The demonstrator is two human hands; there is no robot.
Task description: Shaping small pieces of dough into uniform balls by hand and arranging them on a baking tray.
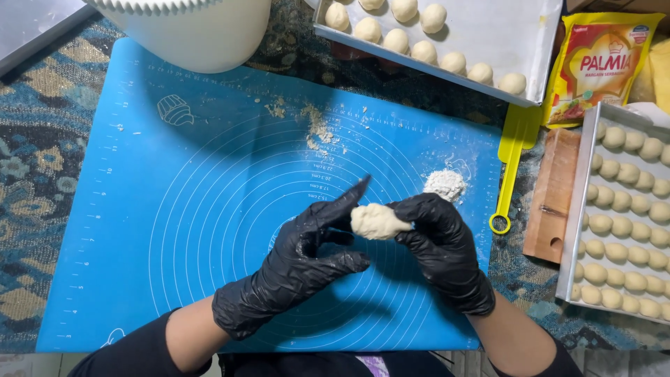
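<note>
The person is sitting over a blue baking mat (174, 230) and is working with both hands in black gloves. The right hand (440, 248) is pinching a small oblong piece of pale dough (377, 222) between its fingertips, holding it in the air just above the middle of the mat. The left hand (307, 258) is touching the other end of the dough with its forefinger stretched out, while its other fingers are curling loosely and are not closing around anything.

Just behind the dough, toward the far right part of the mat, a small heap of white flour (445, 183) is lying, and dry crumbs (317, 129) are scattered near the far edge of the mat. Nothing is standing between the hands and the flour.

Beyond the far edge of the mat, a big white container (202, 35) is standing at the left, partly over the mat's corner. To the far right of the mat, a metal tray (502, 35) is carrying a few rows of dough balls. A yellow plastic scraper (513, 157) is lying along the right edge of the mat, then a wooden board (551, 195) beside it, and a second tray (583, 209), full of dough balls, further right. A yellow and red packet (600, 66) is lying behind that tray. A patterned cloth (35, 160) is showing under the mat.
</note>
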